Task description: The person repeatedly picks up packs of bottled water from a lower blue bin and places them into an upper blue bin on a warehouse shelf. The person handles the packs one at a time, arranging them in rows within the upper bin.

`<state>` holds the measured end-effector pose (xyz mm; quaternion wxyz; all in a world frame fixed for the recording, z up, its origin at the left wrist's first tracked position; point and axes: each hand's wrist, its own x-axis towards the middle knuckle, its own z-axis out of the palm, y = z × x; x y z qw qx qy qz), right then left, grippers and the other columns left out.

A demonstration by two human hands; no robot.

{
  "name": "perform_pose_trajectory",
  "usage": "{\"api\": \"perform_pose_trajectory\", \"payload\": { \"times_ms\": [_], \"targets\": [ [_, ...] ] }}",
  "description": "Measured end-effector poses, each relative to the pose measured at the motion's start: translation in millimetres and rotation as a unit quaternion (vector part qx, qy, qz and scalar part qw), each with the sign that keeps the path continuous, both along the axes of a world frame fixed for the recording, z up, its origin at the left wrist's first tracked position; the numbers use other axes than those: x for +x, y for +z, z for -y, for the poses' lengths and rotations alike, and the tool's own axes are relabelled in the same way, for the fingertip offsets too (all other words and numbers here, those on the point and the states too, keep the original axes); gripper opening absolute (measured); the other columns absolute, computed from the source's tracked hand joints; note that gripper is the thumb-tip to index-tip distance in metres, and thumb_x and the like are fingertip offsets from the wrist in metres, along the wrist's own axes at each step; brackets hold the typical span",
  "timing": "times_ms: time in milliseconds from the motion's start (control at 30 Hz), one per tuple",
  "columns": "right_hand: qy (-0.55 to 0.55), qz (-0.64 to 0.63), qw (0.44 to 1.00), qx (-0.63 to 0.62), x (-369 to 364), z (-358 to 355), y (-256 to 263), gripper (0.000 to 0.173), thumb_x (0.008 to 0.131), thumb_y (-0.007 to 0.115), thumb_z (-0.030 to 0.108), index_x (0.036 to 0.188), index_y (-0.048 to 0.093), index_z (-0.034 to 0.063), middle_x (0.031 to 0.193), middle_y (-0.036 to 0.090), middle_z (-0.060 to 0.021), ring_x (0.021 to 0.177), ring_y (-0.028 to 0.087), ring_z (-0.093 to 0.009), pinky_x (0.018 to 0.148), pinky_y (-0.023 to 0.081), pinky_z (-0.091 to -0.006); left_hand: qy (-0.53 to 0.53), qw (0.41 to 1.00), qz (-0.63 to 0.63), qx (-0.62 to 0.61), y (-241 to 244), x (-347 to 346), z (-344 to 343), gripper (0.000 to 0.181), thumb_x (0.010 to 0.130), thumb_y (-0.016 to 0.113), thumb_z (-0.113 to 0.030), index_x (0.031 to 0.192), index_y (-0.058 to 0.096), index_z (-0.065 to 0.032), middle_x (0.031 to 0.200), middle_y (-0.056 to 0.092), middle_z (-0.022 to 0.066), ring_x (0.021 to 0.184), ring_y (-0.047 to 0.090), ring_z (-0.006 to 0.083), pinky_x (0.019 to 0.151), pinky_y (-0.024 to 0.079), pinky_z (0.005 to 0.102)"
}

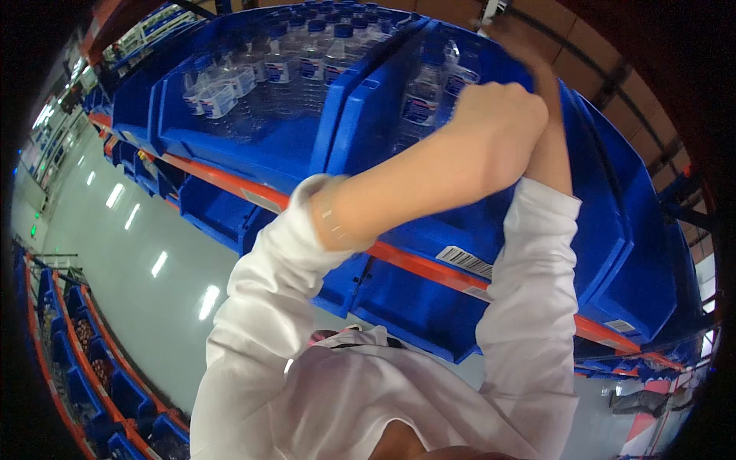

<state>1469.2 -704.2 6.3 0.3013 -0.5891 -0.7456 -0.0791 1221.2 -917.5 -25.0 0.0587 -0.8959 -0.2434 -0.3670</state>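
Observation:
My left hand (501, 123) is curled with its back towards me, held against or just in front of my right forearm; its fingers are hidden. Behind it my right hand (514, 43) is raised near the back rim of the bin, blurred, its fingers unclear. Below both hands is a blue plastic bin (359, 135) with a few clear plastic bottles (422, 103) standing in it, dark blue caps on top. The bin to its left (253, 161) holds several more such bottles (313, 57), some of them leaning.
An orange shelf beam (414, 261) runs under the bins, with barcode labels (466, 260) in front. Lower blue bins (414, 305) sit beneath. Another blue bin (638, 276) stands at right. Across the glossy aisle floor (172, 230) is a second rack of bins (86, 379).

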Motion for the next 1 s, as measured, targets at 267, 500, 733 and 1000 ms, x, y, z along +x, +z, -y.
{"api": "perform_pose_trajectory", "payload": {
  "times_ms": [267,500,733,1000],
  "targets": [
    [0.156,-0.045,0.979,0.120,-186,125,69,0.037,0.089,0.063,0.029,0.115,0.065,0.0025,0.115,0.066,-0.0165,0.103,0.064,-0.029,0.087,0.050,-0.0385,0.203,0.941,0.270,-0.022,-1,-178,-72,0.023,0.087,0.070,-0.022,0.100,0.068,-0.0039,0.089,0.071,0.0110,0.083,0.069,0.0174,0.073,0.054,0.0289],
    [-0.003,0.244,0.970,-0.005,-247,-38,-13,0.047,0.088,0.066,0.041,0.118,0.064,0.0051,0.119,0.063,-0.0193,0.109,0.061,-0.033,0.093,0.049,-0.0409,0.168,0.959,0.185,-0.134,-65,-164,-186,0.060,0.073,0.080,-0.033,0.108,0.057,0.0100,0.110,0.062,0.0307,0.106,0.060,0.0422,0.090,0.050,0.0447],
    [0.010,0.232,0.971,-0.059,-272,-15,-15,0.052,0.084,0.071,0.033,0.127,0.057,0.0071,0.128,0.058,-0.0180,0.120,0.054,-0.034,0.100,0.045,-0.0428,0.232,0.955,0.097,-0.155,-85,-162,-208,0.067,0.073,0.080,-0.033,0.112,0.052,0.0125,0.112,0.059,0.0320,0.104,0.061,0.0431,0.089,0.051,0.0444],
    [0.243,-0.076,0.967,0.006,-202,55,79,0.051,0.092,0.059,0.048,0.111,0.065,0.0015,0.097,0.069,-0.0143,0.087,0.066,-0.023,0.071,0.051,-0.0351,0.213,0.931,0.209,0.212,-3,-147,-134,0.063,0.070,0.079,-0.039,0.105,0.053,0.0076,0.096,0.061,0.0249,0.082,0.063,0.0394,0.070,0.052,0.0462]
  ]
}}
